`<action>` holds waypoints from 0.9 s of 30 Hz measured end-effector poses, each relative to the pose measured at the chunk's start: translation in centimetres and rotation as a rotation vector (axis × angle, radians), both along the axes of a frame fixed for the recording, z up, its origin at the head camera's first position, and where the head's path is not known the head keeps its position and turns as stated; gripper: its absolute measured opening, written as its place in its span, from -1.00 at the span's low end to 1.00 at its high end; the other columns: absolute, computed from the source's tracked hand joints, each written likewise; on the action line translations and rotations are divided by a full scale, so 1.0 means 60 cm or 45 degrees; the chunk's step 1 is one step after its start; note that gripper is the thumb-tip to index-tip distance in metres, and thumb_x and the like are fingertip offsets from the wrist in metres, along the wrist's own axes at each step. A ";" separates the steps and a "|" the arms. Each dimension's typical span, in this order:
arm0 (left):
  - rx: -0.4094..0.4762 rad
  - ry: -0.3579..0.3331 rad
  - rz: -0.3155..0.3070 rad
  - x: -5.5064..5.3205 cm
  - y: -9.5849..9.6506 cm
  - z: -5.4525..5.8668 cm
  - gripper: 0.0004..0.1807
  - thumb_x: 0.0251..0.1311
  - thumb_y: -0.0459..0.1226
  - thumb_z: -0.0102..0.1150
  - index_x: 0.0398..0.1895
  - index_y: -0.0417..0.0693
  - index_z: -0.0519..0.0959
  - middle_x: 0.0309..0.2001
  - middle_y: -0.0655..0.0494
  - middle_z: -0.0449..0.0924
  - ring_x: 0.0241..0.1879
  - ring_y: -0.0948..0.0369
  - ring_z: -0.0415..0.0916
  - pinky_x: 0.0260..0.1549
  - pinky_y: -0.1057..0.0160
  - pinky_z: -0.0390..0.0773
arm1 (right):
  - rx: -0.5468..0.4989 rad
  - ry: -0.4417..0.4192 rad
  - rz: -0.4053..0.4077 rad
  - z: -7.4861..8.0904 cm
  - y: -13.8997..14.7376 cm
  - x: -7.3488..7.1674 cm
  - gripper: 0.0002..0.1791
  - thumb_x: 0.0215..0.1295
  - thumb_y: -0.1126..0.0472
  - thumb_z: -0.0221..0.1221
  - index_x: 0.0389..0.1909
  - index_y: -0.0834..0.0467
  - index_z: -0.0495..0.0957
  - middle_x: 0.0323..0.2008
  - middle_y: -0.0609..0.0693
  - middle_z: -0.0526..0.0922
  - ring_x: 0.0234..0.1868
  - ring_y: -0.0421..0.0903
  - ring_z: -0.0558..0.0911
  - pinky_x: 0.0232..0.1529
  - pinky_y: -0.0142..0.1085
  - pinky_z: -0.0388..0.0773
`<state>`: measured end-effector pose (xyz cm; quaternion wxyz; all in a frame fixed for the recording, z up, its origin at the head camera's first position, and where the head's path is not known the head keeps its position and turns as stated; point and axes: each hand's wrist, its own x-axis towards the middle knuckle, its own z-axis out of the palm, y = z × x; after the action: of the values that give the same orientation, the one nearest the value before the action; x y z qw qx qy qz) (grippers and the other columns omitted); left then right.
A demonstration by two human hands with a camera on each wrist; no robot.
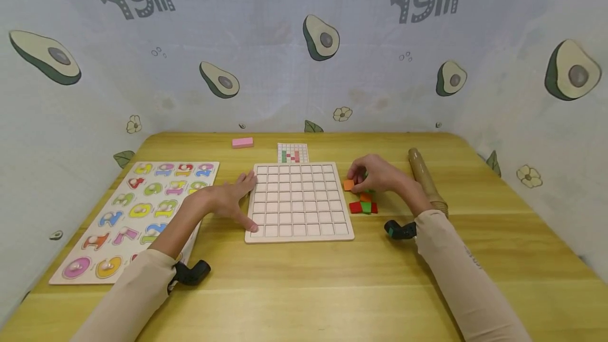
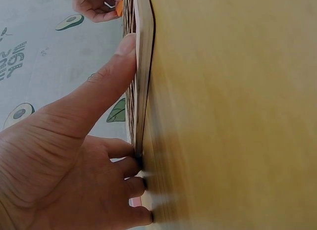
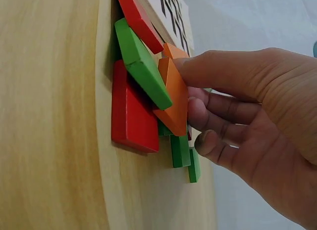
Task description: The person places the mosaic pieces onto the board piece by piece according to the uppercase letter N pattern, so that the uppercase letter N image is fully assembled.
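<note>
A square wooden grid board [image 1: 299, 202] lies in the middle of the table. My left hand [image 1: 230, 200] is spread along its left edge, the thumb resting on the near corner and the other fingertips by the far part of that edge. In the left wrist view the left thumb [image 2: 106, 79] lies straight against the board's rim. Right of the board, my right hand [image 1: 377, 174] pinches an orange square tile [image 1: 349, 185]. Just below it lie red [image 3: 131, 114], green [image 3: 143, 67] and orange [image 3: 173, 99] tiles in a loose heap, with more green ones partly behind.
A number puzzle board [image 1: 138, 215] lies on the left. A small pattern card [image 1: 292, 153] touches the grid board's far edge, with a pink block [image 1: 243, 142] farther left. A brown bamboo-like stick [image 1: 425, 176] lies beside the right forearm. Printed cloth surrounds the table's back and sides.
</note>
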<state>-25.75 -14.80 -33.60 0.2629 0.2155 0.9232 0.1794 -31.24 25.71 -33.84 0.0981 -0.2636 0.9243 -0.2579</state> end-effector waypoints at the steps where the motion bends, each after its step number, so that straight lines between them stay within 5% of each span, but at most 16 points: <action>1: -0.003 0.000 -0.002 0.000 0.000 0.000 0.46 0.18 0.17 0.58 0.78 -0.15 -0.31 0.76 -0.11 -0.59 0.71 -0.26 -0.48 0.59 -0.41 -0.21 | -0.001 -0.003 -0.007 -0.001 0.000 0.000 -0.79 0.25 0.36 0.53 -0.18 0.29 0.71 -0.32 0.05 0.69 -0.30 -0.07 0.59 -0.23 -0.32 0.61; 19: 0.011 -0.006 0.001 0.000 -0.002 0.000 0.47 0.18 0.16 0.58 0.78 -0.16 -0.31 0.75 -0.13 -0.59 0.71 -0.25 -0.51 0.59 -0.40 -0.25 | -0.067 0.124 -0.002 -0.001 0.003 -0.001 -0.95 0.37 0.37 0.44 -0.25 0.29 0.77 -0.32 0.04 0.79 -0.29 -0.06 0.70 -0.16 -0.24 0.68; 27: 0.015 -0.013 0.009 -0.001 -0.003 -0.001 0.48 0.17 0.18 0.59 0.79 -0.14 -0.31 0.75 -0.12 -0.59 0.71 -0.28 -0.50 0.58 -0.43 -0.23 | -0.071 0.109 -0.076 -0.003 0.007 -0.001 -0.93 0.40 0.34 0.43 -0.21 0.28 0.83 -0.32 0.02 0.83 -0.34 -0.10 0.71 -0.19 -0.24 0.66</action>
<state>-25.78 -14.99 -33.68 0.2659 0.2129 0.9214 0.1869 -31.31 26.10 -34.01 0.0433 -0.2495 0.9275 -0.2749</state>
